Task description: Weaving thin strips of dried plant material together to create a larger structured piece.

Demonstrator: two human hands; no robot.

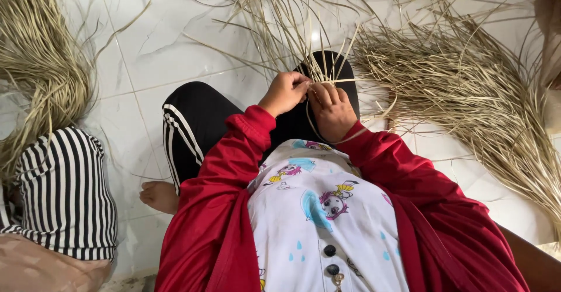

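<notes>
I sit on a white tiled floor with my knees raised, in black trousers and a red jacket. My left hand point(284, 92) and my right hand point(333, 110) meet above my knee. Both pinch thin dried straw strands point(318, 64) that fan upward from my fingers. The left fingers are closed on the strands at the top. The right hand grips them just beside and a loop of straw curves under its wrist. What the strands form inside my hands is hidden.
A large heap of dried straw point(467, 87) spreads across the floor at right. Another bundle point(35, 58) lies at far left. A person in a black-and-white striped garment point(64, 193) sits at lower left. White floor tiles point(158, 41) show between.
</notes>
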